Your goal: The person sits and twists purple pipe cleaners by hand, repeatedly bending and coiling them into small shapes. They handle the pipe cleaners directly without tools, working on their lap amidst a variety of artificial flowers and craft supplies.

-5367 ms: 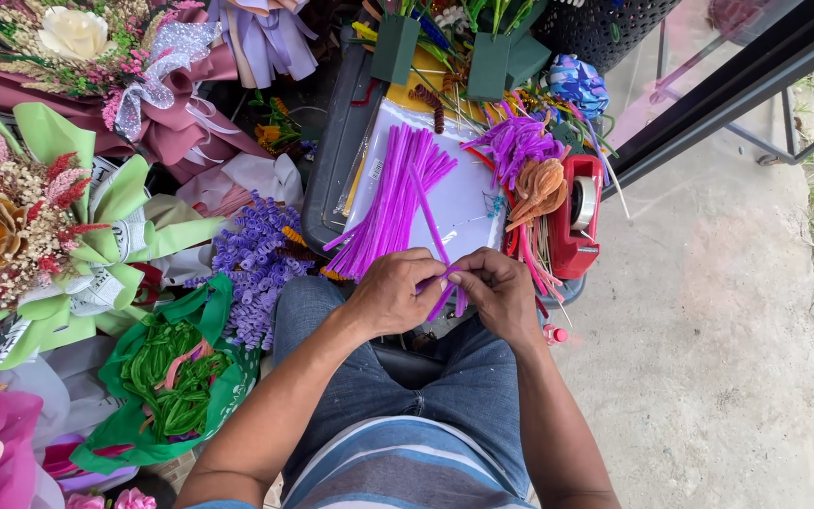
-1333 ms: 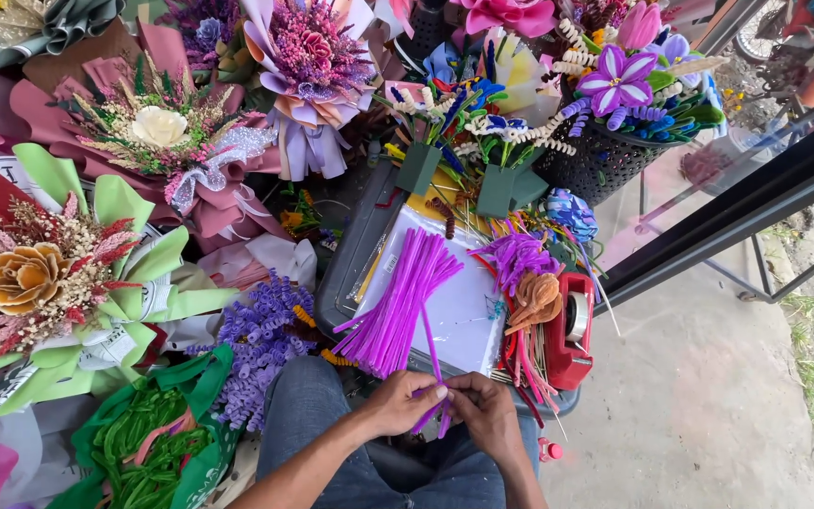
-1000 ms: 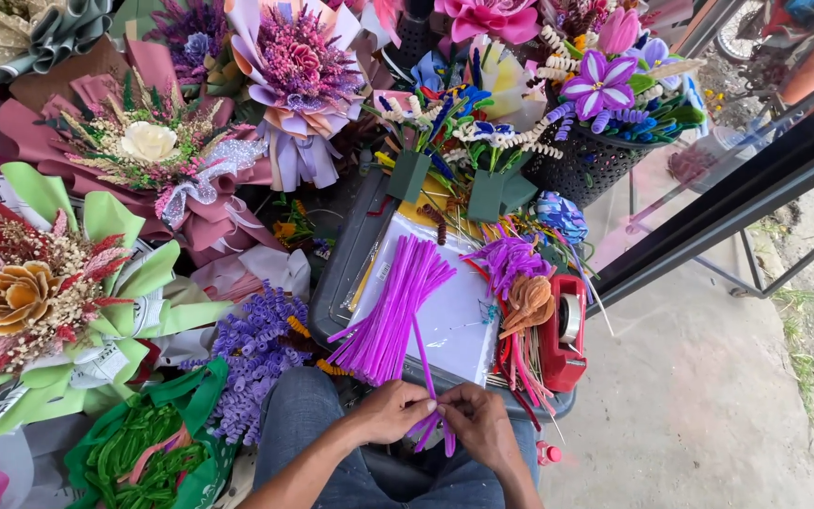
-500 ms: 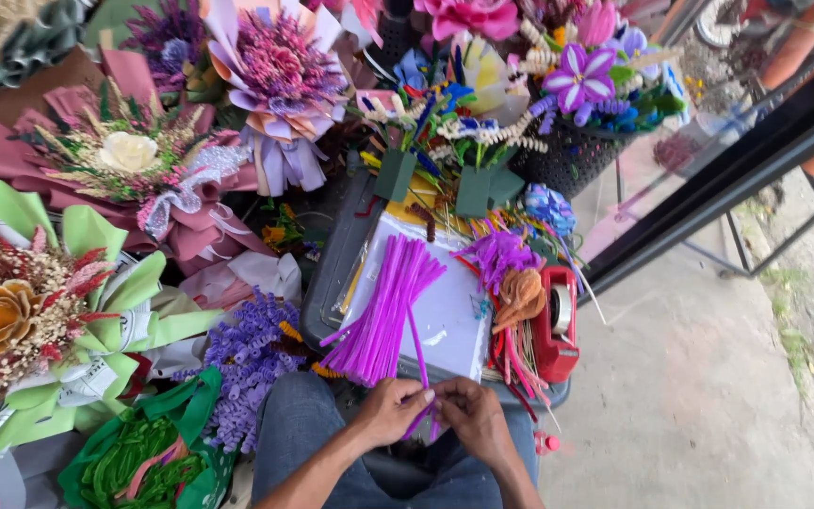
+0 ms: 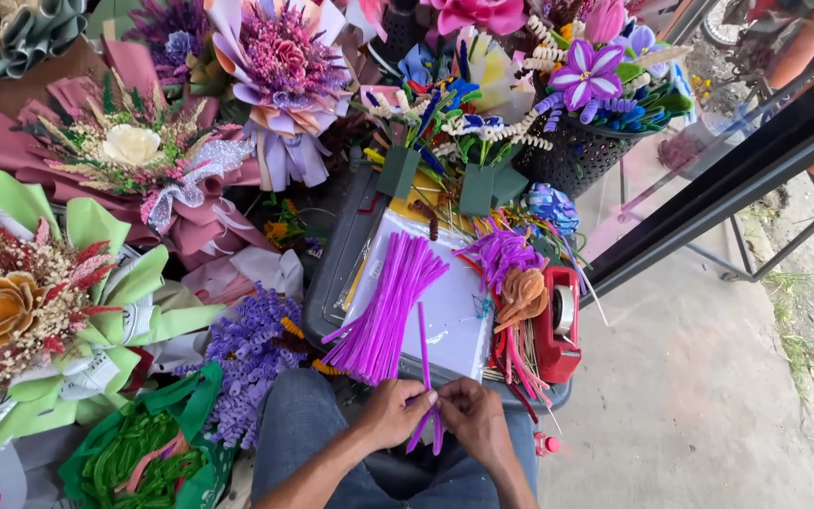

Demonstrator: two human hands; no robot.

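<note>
Left hand (image 5: 390, 413) and right hand (image 5: 475, 419) meet over the lap, fingers pinched on a purple pipe cleaner (image 5: 425, 363) standing upright between them. Just beyond lies a purple pipe-cleaner bundle (image 5: 388, 311) on a white sheet (image 5: 454, 311). A red tape dispenser (image 5: 558, 325) stands right; wrapped bouquets (image 5: 124, 155) crowd left. Fingertips partly hidden.

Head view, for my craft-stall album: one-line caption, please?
Both hands pinch purple pipe cleaners beside a red tape dispenser.
</note>
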